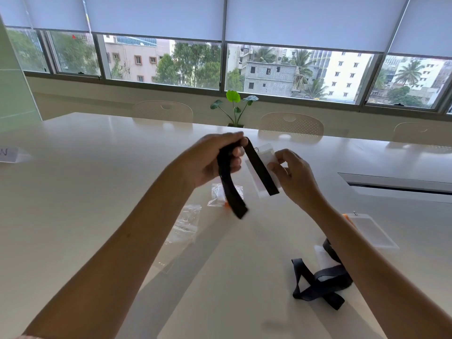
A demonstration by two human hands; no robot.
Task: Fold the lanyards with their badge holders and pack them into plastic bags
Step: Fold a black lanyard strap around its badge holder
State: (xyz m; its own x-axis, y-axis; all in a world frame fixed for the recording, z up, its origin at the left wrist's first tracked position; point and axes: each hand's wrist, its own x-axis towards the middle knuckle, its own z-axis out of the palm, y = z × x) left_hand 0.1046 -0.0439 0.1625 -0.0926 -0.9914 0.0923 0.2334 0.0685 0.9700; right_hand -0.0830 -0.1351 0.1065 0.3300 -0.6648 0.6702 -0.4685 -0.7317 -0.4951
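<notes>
Curling round the black lanyard, the left hand grip closes while the right hand pinches its badge holder.

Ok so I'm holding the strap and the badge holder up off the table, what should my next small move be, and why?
Probably lay the next fold of the black lanyard against the badge holder. Your left hand grips the strap with a loop hanging loose, while your right hand pinches the holder, so the bundle isn't compact enough to bag.
</notes>
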